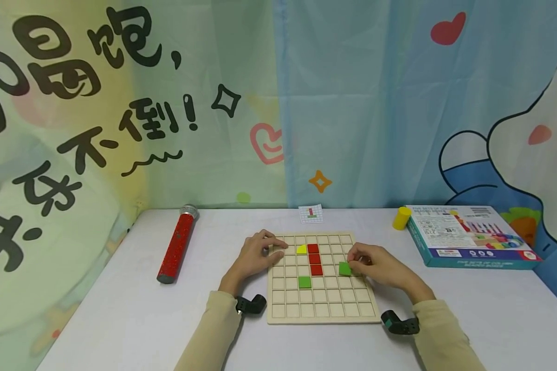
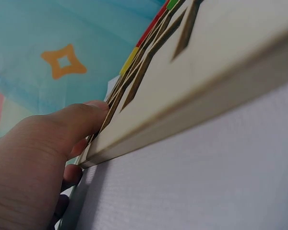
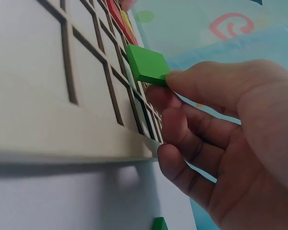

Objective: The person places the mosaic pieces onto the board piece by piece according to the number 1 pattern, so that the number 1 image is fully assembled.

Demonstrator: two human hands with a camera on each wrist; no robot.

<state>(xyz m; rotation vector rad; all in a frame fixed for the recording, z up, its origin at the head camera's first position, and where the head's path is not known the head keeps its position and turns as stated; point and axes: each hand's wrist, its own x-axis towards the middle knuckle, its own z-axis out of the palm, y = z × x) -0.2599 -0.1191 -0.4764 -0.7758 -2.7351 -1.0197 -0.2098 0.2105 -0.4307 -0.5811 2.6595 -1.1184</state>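
A wooden grid board (image 1: 322, 308) lies on the white table (image 1: 120, 309). On it sit a column of red tiles (image 1: 314, 259), a yellow piece (image 1: 301, 249) and a green square tile (image 1: 304, 282). My right hand (image 1: 380, 268) pinches another green tile (image 1: 345, 268) (image 3: 146, 64) by its edge, tilted just above the board's right side. My left hand (image 1: 255, 255) (image 2: 43, 158) rests on the board's upper left corner, fingers lying over its edge (image 2: 182, 120).
A red glitter tube (image 1: 178, 243) lies at the left. A small pattern card (image 1: 311, 213) stands behind the board. A yellow cylinder (image 1: 401, 218) and a blue game box (image 1: 469, 235) are at the right. A printed curtain hangs behind the table.
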